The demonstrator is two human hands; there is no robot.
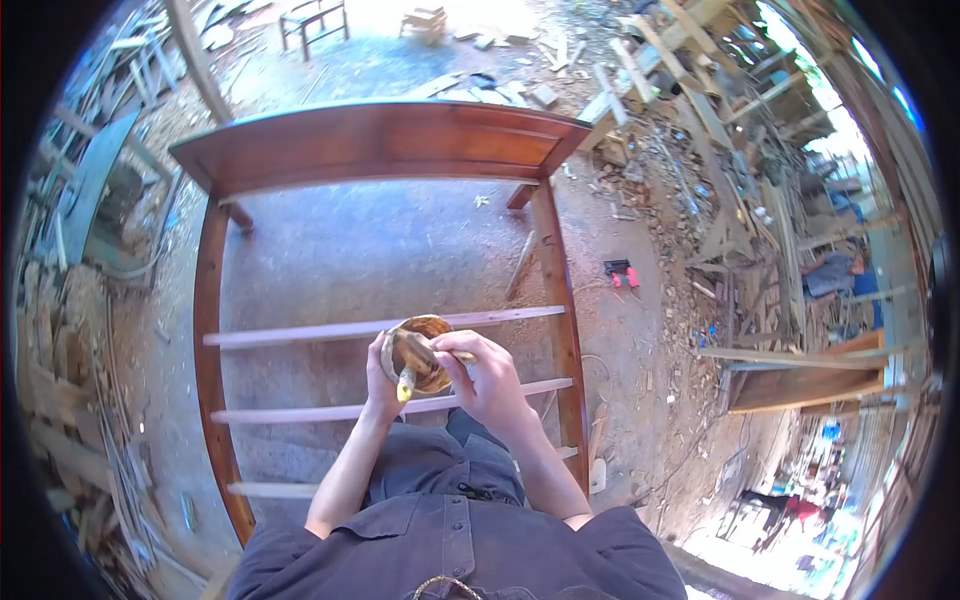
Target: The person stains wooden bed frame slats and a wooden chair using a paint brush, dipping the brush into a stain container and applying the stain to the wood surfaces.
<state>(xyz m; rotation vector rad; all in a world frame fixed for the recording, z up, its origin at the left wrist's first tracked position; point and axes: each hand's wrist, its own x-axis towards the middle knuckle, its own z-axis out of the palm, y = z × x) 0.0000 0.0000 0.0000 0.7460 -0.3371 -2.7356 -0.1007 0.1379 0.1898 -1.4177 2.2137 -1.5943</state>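
Note:
A round container [436,326] with a yellowish-brown rim is held in front of my body, its open top facing the camera. My left hand [380,378] wraps round its left side. A stick-like tool with a yellow tip [405,388] leans out over the container's near edge. My right hand [480,378] is closed at the right rim, its fingers pinching something small that I cannot make out. Beneath both hands is a reddish-brown wooden bed frame [207,290] with pale cross slats [290,336].
The frame's broad panel [380,150] stands at the far side. A black and red tool [621,273] lies on the floor to the right. Wood scraps [690,90] are piled at the right, more timber [70,390] at the left, and a small wooden chair frame [314,22] stands far back.

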